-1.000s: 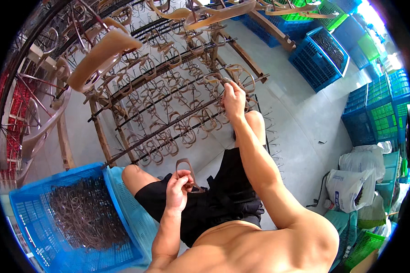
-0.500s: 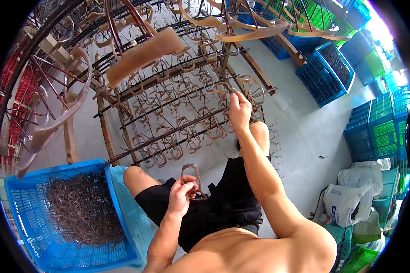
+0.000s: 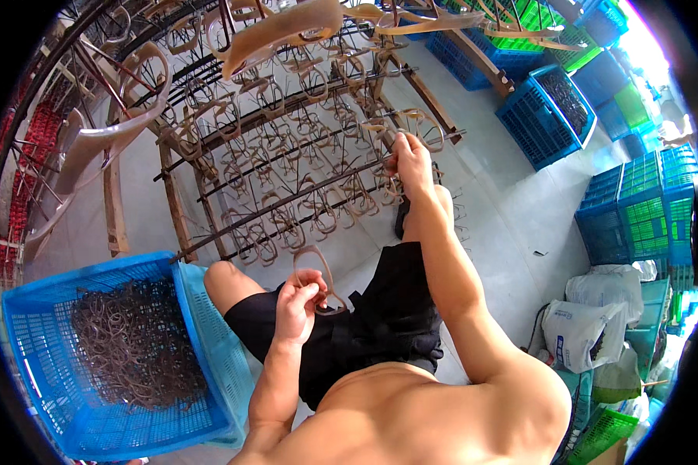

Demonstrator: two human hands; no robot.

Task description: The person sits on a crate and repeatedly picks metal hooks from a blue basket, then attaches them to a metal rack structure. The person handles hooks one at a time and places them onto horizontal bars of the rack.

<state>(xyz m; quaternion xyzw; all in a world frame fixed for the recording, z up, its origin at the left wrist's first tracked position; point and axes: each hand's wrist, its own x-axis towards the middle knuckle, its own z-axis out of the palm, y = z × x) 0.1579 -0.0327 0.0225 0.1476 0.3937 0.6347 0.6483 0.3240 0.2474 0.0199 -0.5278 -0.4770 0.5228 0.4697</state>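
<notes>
Reaching right hand (image 3: 411,159) to rack (image 3: 287,198); left hand (image 3: 298,298) pinching frame (image 3: 316,271).

Rack (image 3: 287,201) of hung frames crowds ahead; blue crate (image 3: 202,325) blocks left; bare floor (image 3: 512,209) right

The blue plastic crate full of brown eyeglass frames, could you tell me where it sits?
The blue plastic crate sits on the floor at lower left, beside the person's left knee.

We see stacked blue and green plastic crates (image 3: 644,205) at right, white filled sacks (image 3: 585,333) below them, pale concrete floor (image 3: 512,209)
</notes>
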